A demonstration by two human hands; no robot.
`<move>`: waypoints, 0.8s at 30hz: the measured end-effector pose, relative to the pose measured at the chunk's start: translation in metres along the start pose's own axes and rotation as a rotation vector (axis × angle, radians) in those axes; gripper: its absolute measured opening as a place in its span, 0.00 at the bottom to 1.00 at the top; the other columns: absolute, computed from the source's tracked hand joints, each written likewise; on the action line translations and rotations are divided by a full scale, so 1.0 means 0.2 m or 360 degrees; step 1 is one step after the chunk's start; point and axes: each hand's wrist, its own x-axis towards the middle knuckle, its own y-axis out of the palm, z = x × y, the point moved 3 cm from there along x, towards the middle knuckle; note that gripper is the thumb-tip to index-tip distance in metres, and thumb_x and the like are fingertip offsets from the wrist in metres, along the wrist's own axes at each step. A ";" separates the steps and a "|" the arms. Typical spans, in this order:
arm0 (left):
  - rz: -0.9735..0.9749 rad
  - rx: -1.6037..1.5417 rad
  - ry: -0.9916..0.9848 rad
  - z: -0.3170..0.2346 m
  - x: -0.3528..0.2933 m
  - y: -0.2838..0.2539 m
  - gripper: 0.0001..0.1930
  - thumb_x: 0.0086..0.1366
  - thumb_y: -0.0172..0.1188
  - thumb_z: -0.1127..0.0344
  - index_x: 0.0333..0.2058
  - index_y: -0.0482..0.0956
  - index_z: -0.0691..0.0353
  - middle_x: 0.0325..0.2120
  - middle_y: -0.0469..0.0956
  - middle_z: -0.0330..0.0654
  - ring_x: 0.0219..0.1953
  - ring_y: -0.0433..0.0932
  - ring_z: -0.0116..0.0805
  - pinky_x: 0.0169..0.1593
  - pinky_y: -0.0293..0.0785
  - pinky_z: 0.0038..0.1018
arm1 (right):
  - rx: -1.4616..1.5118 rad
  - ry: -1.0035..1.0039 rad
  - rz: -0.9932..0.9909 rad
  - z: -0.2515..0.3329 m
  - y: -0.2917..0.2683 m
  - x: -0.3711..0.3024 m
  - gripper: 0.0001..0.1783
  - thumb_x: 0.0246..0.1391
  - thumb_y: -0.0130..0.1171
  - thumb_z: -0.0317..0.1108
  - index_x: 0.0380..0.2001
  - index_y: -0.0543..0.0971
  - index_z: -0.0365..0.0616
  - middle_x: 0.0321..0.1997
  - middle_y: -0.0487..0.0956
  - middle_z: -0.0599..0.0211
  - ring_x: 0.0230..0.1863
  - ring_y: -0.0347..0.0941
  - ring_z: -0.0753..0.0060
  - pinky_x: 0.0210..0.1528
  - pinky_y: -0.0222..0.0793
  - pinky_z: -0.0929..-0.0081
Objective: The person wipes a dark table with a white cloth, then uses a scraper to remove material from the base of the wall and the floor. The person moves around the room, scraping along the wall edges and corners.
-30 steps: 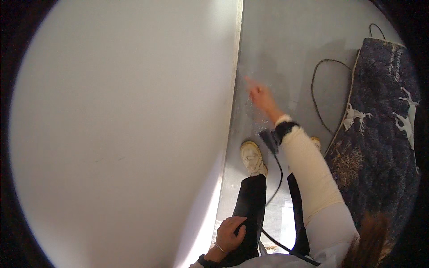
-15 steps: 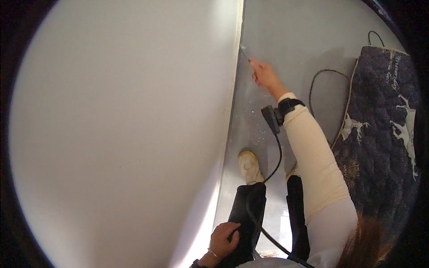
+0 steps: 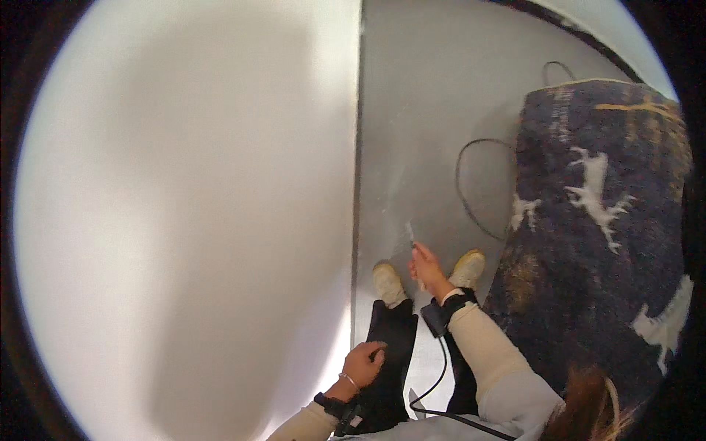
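My right hand (image 3: 428, 268) is closed around a slim hand tool with a pale, narrow blade (image 3: 409, 231). The blade points away from me above the grey floor, apart from the wall; its exact kind is too blurred to tell. My left hand (image 3: 362, 364) rests by my left thigh, over the dark trousers (image 3: 393, 334), its thumb apart from the fingers and nothing seen in it. On the left a large plain white wall (image 3: 243, 184) meets the floor (image 3: 419, 147) along a dark straight line.
A dark quilted cloth with white patches (image 3: 581, 279) covers something bulky on my right. From its side a thin black cable (image 3: 457, 173) loops onto the floor. Another black cable (image 3: 444, 367) runs from my right wrist device to my body. My shoes (image 3: 388, 283) stand near the wall.
My right hand has drawn back toward me from the far wall edge, where the blade touched or nearly touched it. The view has shifted; my left hand stays by the thigh.
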 end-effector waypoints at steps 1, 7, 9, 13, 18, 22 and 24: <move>0.0041 0.0016 -0.0021 -0.02 0.00 -0.03 0.12 0.56 0.55 0.63 0.38 0.78 0.59 0.33 0.77 0.49 0.37 0.75 0.46 0.41 0.72 0.34 | -0.0006 0.0023 -0.0022 0.05 0.03 -0.05 0.25 0.59 0.47 0.36 0.59 0.60 0.50 0.20 0.68 0.74 0.18 0.62 0.81 0.20 0.62 0.81; 0.0076 0.0336 0.0225 -0.46 -0.09 -0.26 0.15 0.54 0.57 0.59 0.40 0.77 0.55 0.36 0.77 0.43 0.42 0.74 0.44 0.47 0.70 0.33 | -0.0291 -0.0413 0.0160 0.64 0.07 -0.20 0.26 0.57 0.47 0.32 0.60 0.60 0.50 0.24 0.71 0.73 0.23 0.64 0.83 0.25 0.63 0.81; 0.0067 0.0388 0.0401 -0.54 -0.07 -0.24 0.15 0.54 0.58 0.59 0.41 0.76 0.55 0.38 0.77 0.42 0.44 0.72 0.44 0.48 0.69 0.34 | -0.0462 -0.0739 0.0330 0.83 0.10 -0.21 0.26 0.57 0.45 0.29 0.60 0.61 0.48 0.23 0.68 0.74 0.23 0.62 0.83 0.26 0.61 0.82; 0.0167 0.0406 0.0634 -0.52 0.12 -0.10 0.17 0.53 0.58 0.60 0.42 0.75 0.58 0.42 0.74 0.44 0.47 0.69 0.47 0.52 0.65 0.37 | -0.0558 -0.0804 0.0269 1.05 0.21 -0.22 0.22 0.58 0.45 0.34 0.57 0.66 0.49 0.23 0.66 0.76 0.25 0.59 0.83 0.29 0.59 0.82; 0.0230 0.0646 0.0516 -0.66 0.36 -0.16 0.14 0.53 0.55 0.65 0.39 0.76 0.61 0.39 0.75 0.46 0.44 0.69 0.47 0.49 0.66 0.39 | -0.0542 -0.0449 0.0174 1.21 0.21 -0.14 0.23 0.60 0.43 0.44 0.55 0.68 0.49 0.22 0.64 0.78 0.24 0.58 0.83 0.28 0.57 0.84; 0.0284 0.0443 0.0506 -0.72 0.49 -0.28 0.13 0.53 0.54 0.67 0.38 0.76 0.63 0.38 0.75 0.47 0.44 0.70 0.47 0.48 0.67 0.38 | -0.0449 -0.0441 0.0159 1.30 0.25 0.00 0.22 0.61 0.44 0.45 0.55 0.69 0.47 0.22 0.64 0.79 0.25 0.58 0.84 0.28 0.57 0.85; 0.0306 0.0362 0.0511 -0.76 0.52 -0.31 0.13 0.53 0.53 0.68 0.37 0.76 0.64 0.38 0.75 0.47 0.43 0.70 0.47 0.48 0.67 0.37 | -0.0581 -0.0463 0.0184 1.35 0.36 0.07 0.23 0.61 0.42 0.46 0.55 0.69 0.48 0.22 0.62 0.79 0.25 0.57 0.83 0.28 0.56 0.85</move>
